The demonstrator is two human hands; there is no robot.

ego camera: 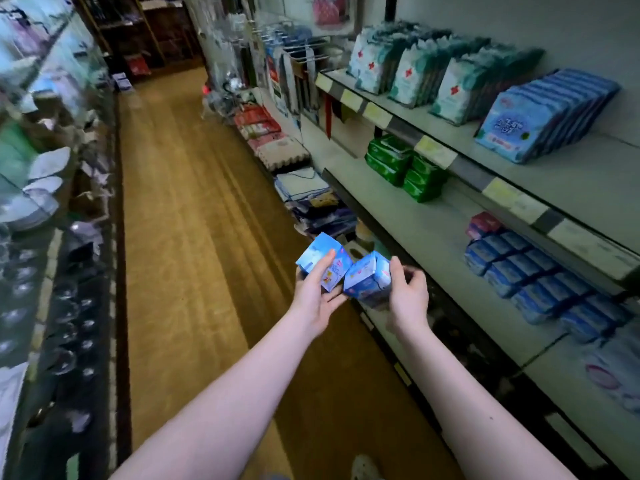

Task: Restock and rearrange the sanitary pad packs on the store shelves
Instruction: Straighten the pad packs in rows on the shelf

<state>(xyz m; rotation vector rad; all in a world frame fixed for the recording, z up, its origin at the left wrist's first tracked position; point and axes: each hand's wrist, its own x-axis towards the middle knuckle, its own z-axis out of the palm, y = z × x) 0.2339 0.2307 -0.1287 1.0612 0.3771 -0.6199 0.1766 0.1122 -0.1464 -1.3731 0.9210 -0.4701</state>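
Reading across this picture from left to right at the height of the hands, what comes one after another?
The left hand → the light-blue pack it holds → a second blue pack → the right hand holding that one → rows of dark-blue packs.

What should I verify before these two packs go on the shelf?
1. Left hand grips the left pack: ok, thumb on its face, fingers beneath.
2. Right hand grips the right pack: ok, held at its right side.
3. Packs apart from each other: not ok, their corners meet.
4. Bare spot on the middle shelf between the green packs and the blue row: ok.
5. Held packs match the blue row: cannot tell, the print is blurred.
6. Packs over the shelf: not ok, both are in front of its edge, over the aisle.
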